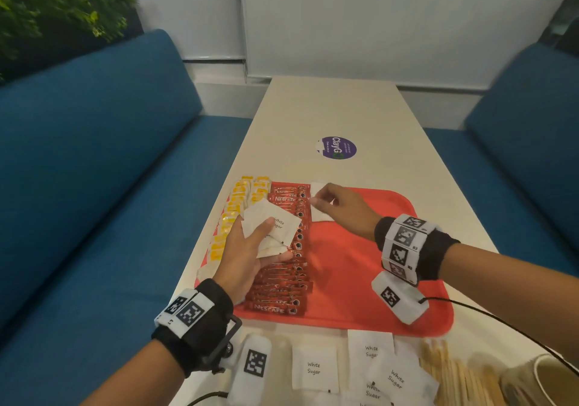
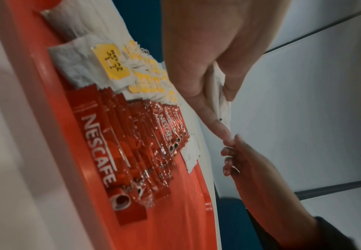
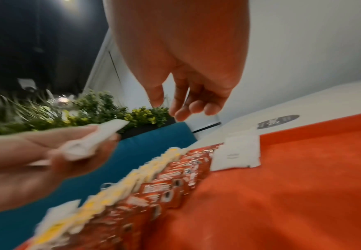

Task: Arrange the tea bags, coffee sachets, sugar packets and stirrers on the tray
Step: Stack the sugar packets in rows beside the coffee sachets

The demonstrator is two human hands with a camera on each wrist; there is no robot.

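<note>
Red tray (image 1: 376, 280) is lying on the white worktop (image 1: 329, 108), btwn two blue benches (image 1: 94, 186).

Left hand (image 1: 247, 249) is hovering over the tray's left side, above the coffee sachets (image 1: 282, 280). It's gripping a fanned stack of white sugar packets (image 1: 269, 227), thumb on top, fingers curled underneath. Left wrist view is showing the same: packets (image 2: 220, 94) pinched btwn thumb and fingers.

Right hand (image 1: 341, 208) is hanging over the tray's far left part, just right of the sachet row. Fingers are loosely curled, thumb and forefinger close together by a small white bit at the tips; can't tell if it's pinching a packet or only touching. In the right wrist view the hand (image 3: 188, 94) is looking empty, fingers hanging relaxed above the tray.

Two sugar packets are lying flat on the tray under/beside the right hand: one (image 1: 319, 216) just below the fingers, one (image 1: 318, 188) at the far rim. Both are touching the sachet row's right edge.

Sachets are running in an overlapping column from near rim to far rim. Tea bags (image 1: 232, 217) w/ yellow tags are forming a column left of them, along the tray's left edge.

Off tray, on the near worktop: more sugar packets (image 1: 316, 368) scattered, wooden stirrers (image 1: 454, 371) in a pile to their right, a paper cup (image 1: 539, 380) at the near right corner. A purple sticker (image 1: 338, 148) is sitting on the worktop beyond the tray.
</note>
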